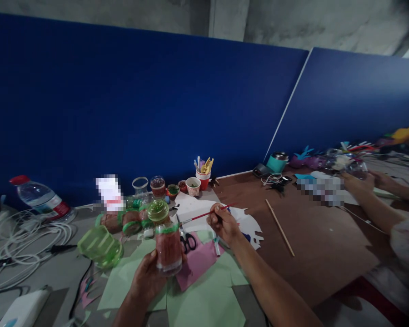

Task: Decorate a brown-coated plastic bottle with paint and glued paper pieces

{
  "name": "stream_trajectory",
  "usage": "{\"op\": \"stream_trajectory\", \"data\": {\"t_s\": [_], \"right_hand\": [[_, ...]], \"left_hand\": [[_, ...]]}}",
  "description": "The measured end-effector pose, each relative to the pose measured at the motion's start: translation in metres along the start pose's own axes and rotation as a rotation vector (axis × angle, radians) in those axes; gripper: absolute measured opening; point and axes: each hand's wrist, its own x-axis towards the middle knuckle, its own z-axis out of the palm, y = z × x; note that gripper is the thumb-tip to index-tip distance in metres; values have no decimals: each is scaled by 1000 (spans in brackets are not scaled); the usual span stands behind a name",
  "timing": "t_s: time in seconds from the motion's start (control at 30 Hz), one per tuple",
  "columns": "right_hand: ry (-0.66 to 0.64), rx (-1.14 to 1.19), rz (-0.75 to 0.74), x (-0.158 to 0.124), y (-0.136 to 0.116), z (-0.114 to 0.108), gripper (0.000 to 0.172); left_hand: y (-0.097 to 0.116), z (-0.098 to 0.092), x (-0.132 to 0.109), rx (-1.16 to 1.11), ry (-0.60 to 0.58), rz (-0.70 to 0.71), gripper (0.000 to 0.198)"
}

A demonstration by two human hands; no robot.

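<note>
My left hand (146,277) is closed around a clear plastic cup (169,252) coated reddish brown, with a green band at its top. Between the fingers of my right hand (223,222) is a thin paintbrush (201,217) with a red handle. Its tip points left and lies close to the cup's green band; whether it touches cannot be made out. Behind the cup stands a green-topped container (157,211). Black-handled scissors (188,243) lie just right of the cup on pink paper (199,265). Light green sheets (204,299) spread underneath.
Painted bottle pieces (111,221), a paper cup (193,186) and a cup of tools (203,178) stand at the back. At left are a green plastic piece (100,245), a water bottle (44,200) and cables (30,250). A wooden stick (279,227) and another person's hands (361,181) are at right.
</note>
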Motion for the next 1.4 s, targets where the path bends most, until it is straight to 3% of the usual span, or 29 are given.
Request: {"op": "stream_trajectory", "data": {"t_s": [0.3, 0.57, 0.87, 1.27, 1.4], "right_hand": [[10, 16, -12, 2, 0, -3, 21], [-65, 67, -6, -5, -4, 6, 22], [-38, 16, 5, -4, -2, 4, 21], [18, -21, -23, 4, 2, -5, 22], [43, 14, -14, 1, -1, -1, 23]], "left_hand": [[6, 14, 0, -51, -52, 27, 44], [2, 7, 2, -20, -42, 24, 40], [-1, 2, 1, 3, -29, 13, 40], [9, 20, 0, -130, -177, 16, 46], [8, 17, -2, -139, -127, 54, 50]]}}
